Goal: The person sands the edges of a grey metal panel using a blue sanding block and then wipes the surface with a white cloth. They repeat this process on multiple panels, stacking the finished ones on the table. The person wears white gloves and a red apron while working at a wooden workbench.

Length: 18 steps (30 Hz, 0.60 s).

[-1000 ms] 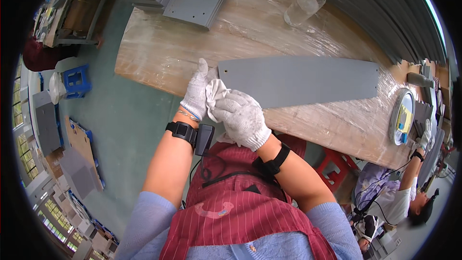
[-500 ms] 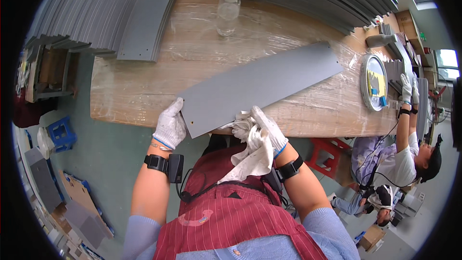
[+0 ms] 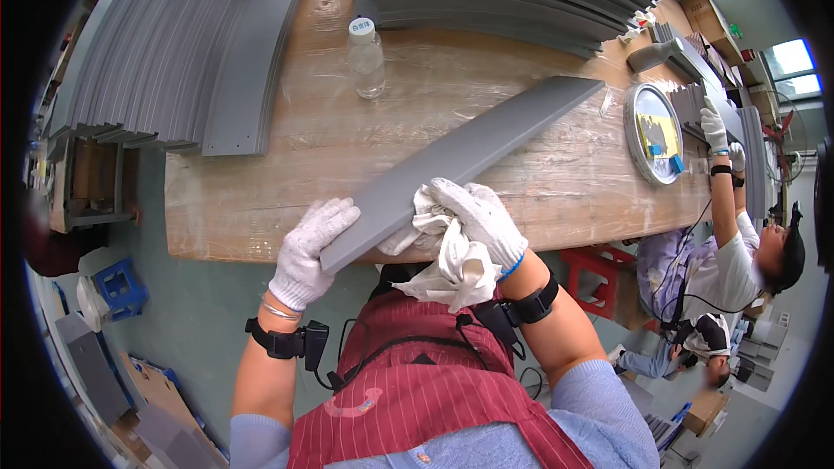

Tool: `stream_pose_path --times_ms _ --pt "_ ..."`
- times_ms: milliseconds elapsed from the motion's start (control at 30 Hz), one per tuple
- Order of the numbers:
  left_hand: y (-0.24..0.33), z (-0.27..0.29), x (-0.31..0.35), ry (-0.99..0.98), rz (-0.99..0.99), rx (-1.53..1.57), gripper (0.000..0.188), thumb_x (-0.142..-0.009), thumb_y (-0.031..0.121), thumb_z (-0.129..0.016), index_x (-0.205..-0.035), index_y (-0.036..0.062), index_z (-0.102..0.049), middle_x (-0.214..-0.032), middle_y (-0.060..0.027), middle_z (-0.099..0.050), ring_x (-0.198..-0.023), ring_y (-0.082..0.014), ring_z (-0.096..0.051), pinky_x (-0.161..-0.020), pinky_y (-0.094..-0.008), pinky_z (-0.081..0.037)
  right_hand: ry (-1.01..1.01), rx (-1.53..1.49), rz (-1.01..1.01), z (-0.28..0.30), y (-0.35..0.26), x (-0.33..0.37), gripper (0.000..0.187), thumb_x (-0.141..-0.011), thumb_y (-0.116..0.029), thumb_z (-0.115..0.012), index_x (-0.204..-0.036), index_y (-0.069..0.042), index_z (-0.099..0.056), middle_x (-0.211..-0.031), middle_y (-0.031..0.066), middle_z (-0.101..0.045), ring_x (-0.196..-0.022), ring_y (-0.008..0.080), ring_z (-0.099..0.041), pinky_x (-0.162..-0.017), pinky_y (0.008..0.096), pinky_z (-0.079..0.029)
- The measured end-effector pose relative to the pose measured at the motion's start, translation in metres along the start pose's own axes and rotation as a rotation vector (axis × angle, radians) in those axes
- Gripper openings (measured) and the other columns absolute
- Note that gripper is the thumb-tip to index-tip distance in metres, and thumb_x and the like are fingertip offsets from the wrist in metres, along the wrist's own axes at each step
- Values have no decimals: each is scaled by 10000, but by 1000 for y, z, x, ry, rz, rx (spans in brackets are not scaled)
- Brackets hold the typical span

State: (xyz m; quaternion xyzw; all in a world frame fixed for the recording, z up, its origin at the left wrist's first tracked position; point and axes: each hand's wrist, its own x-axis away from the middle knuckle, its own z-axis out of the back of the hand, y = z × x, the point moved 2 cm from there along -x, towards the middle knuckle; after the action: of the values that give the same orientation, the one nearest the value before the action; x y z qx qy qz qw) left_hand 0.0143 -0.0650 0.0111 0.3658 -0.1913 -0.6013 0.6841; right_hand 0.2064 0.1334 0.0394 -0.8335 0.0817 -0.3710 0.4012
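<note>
A long grey panel [image 3: 460, 156] lies slantwise over the table's near edge, tilted so that its face and a thick long edge both show. My left hand [image 3: 313, 250], in a white knit glove, is closed on the panel's near-left end. My right hand [image 3: 486, 221], gloved too, holds a crumpled white cloth [image 3: 447, 265] against the panel's near long edge. Some of its fingers are hidden behind the cloth and panel.
The wooden table [image 3: 234, 208] is covered in clear film. Stacked grey panels [image 3: 148, 61] stand at the far left, more panels [image 3: 504, 0] at the back. A clear bottle [image 3: 367, 65] and a round lid [image 3: 636, 152] stand on the table. A co-worker [image 3: 721, 243] works at the right.
The panel has been tipped up from lying broad face up, so it looks narrower and its edge shows. My left fingers have come over its end; my right hand has moved along its edge with the cloth.
</note>
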Motion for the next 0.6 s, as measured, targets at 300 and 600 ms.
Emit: stream_pose_path --times_ms 300,600 --pt "-11 -26 10 243 814 1470 570 -910 155 -654 -1424 0 -462 -1310 -164 -610 -1173 -308 -637 -1019 -445 -529 176 1046 955 -56 -40 -5 374 -786 -229 -771 -1129 -102 -691 -963 94 -686 -934 294 -679 -829 414 -547" --pt "-58 -55 25 412 1037 1387 509 -961 135 -615 -1421 -13 -456 -1317 -186 -598 -1187 -327 -628 -1039 -481 -518 211 1572 878 26 27 -86 405 -888 -237 -562 -1281 -160 -625 -1345 122 -562 -1319 332 -495 -1061 513 -420"
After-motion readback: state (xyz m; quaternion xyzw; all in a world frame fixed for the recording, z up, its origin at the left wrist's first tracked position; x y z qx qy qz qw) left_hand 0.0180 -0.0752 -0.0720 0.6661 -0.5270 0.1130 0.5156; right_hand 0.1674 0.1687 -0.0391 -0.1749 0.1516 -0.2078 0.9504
